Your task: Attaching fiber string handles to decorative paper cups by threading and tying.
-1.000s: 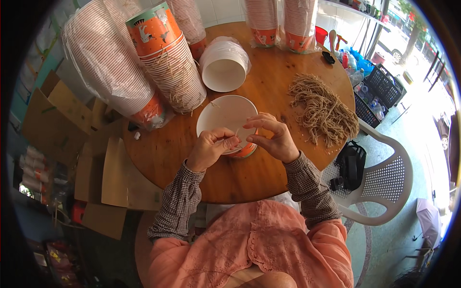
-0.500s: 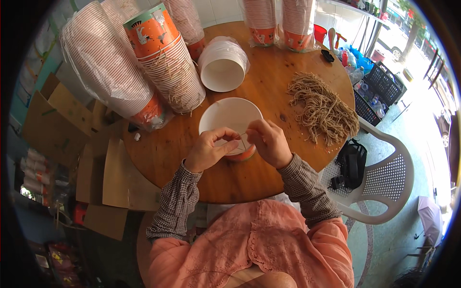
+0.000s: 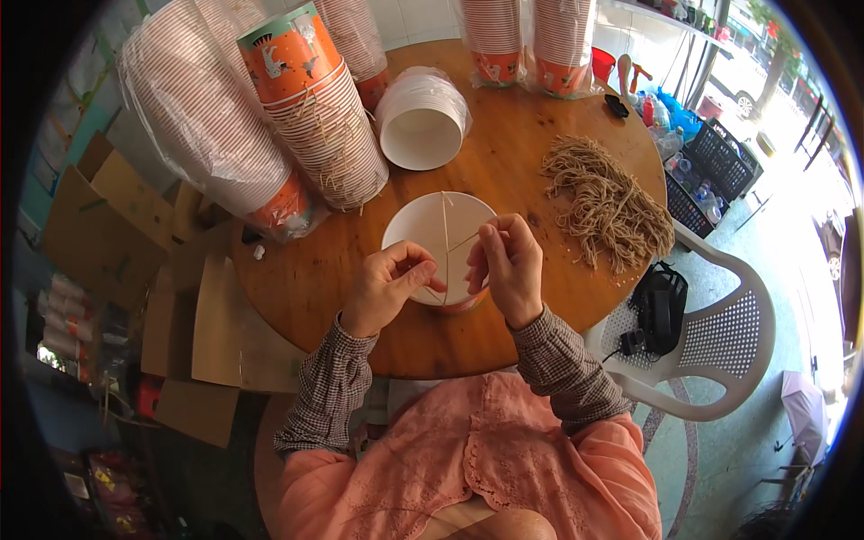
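Left hand [image 3: 382,290] and right hand [image 3: 513,272] at a strand of twine [image 3: 445,232] over a white-lined paper bucket [image 3: 412,225].
On my remote feed, the right thumb and forefinger pinch the strand at a slant, the left fingertips close on it, and one length crosses the bucket's mouth from far rim to near. I see a twine hank [image 3: 605,202] on the round wooden table [image 3: 513,171], orange-printed bucket stack [image 3: 328,135] at left, plastic armchair [image 3: 754,328] at right.
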A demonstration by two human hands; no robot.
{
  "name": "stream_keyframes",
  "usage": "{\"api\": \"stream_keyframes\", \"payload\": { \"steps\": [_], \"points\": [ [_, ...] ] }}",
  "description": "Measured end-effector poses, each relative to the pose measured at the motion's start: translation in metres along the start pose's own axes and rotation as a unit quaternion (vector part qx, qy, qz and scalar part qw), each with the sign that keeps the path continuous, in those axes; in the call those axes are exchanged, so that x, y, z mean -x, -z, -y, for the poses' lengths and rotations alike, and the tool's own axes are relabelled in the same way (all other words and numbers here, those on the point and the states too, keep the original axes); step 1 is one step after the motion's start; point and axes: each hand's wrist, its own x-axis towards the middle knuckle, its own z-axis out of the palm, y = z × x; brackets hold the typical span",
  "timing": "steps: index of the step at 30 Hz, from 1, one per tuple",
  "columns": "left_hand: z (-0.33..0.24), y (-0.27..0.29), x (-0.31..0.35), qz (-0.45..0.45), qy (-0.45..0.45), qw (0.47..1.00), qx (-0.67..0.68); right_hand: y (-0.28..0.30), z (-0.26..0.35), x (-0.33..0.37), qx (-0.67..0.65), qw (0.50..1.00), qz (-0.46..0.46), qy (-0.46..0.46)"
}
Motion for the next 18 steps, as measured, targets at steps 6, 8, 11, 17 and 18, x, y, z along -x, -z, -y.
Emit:
{"api": "stream_keyframes", "payload": {
  "steps": [6, 8, 11, 17, 18],
  "points": [
    [0.007, 0.002, 0.004, -0.042, -0.001, 0.999, -0.034, 0.007, -0.007, 0.005, -0.021, 0.999, 0.013, 0.036],
    [0.004, 0.000, 0.003, -0.055, -0.017, 0.998, -0.015, 0.009, -0.007, 0.006, 0.113, 0.985, 0.044, 0.124],
    [-0.001, -0.003, -0.002, -0.069, -0.030, 0.997, 0.014, 0.009, 0.007, 0.001, 0.240, 0.926, 0.105, 0.272],
    [0.010, -0.008, -0.007, -0.031, -0.093, 0.993, -0.072, -0.001, 0.019, -0.007, 0.336, 0.869, 0.142, 0.334],
    [0.012, -0.008, -0.006, -0.010, -0.125, 0.978, -0.166, -0.001, 0.019, -0.012, 0.338, 0.870, 0.129, 0.334]
  ]
}}
